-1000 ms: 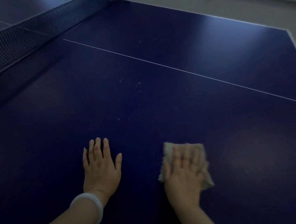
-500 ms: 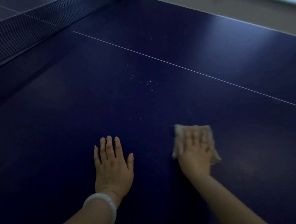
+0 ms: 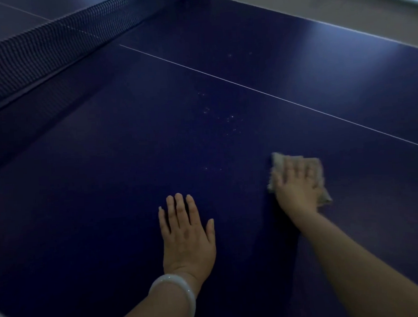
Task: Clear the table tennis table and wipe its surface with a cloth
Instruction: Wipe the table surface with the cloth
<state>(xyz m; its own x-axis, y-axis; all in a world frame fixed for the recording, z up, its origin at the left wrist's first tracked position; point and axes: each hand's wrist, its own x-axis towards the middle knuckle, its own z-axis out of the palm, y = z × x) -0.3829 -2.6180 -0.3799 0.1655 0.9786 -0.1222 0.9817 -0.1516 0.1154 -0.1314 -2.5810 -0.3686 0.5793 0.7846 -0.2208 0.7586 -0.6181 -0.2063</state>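
On the dark blue table tennis table [image 3: 108, 200], well to the near side of the net [image 3: 40, 50], we see both bare hands laid palm down on the surface. Our right hand [image 3: 298, 190] lies flat on top of the cloth [image 3: 279, 160], fingers spread a little and pressed down on it rather than pinching it; the arm reaches out from the lower right. The cloth is a small, pale beige piece, folded to a rough rectangle, soft-edged and slightly fuzzy, and blurred in this frame. Its far edge and one corner show beyond our fingertips, and a crumpled flap sticks out at the right beside the heel of the hand. It lies on the near half of the table, just short of the thin white centre line [image 3: 248, 87] that runs diagonally across the surface. Our left hand [image 3: 186, 234] rests flat on the bare table, fingers close together with the thumb held out, apart from the cloth. A pale, smooth bangle [image 3: 174, 296] sits on that wrist. Between the hands and the line, a scatter of faint white specks [image 3: 221, 119] marks the blue surface.
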